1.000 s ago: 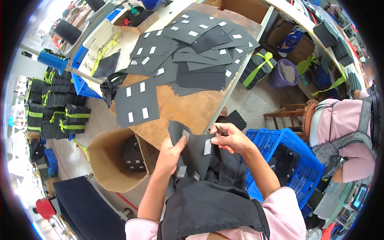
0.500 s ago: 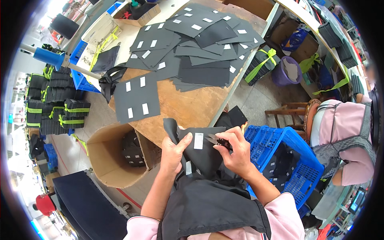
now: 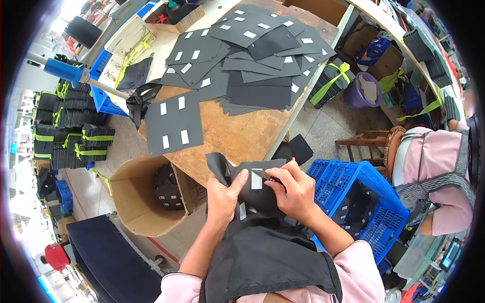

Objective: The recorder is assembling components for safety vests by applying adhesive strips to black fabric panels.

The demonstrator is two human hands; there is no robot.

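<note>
My left hand (image 3: 223, 198) is closed on a dark grey fabric piece (image 3: 263, 201), its thumb pressed on top. The piece hangs bent over my lap and carries white rectangular patches, one of them (image 3: 257, 180) facing up beside the thumb. In my right hand (image 3: 297, 191) is a small pair of thread snips (image 3: 272, 178), pinched between thumb and fingers. Their blade tips lie at the top edge of that patch. On the table's near left corner a flat dark grey panel (image 3: 173, 121) shows several white patches.
Many overlapping grey panels (image 3: 262, 65) cover the far part of the wooden table (image 3: 227, 131). An open cardboard box (image 3: 136, 202) stands below it at left, a blue plastic crate (image 3: 386, 217) at right, both holding dark pieces. A person in pink (image 3: 439, 151) sits at right.
The snips' tips have moved left onto the patch's upper edge, and their blades look closer together. My left hand and the fabric have shifted slightly right.
</note>
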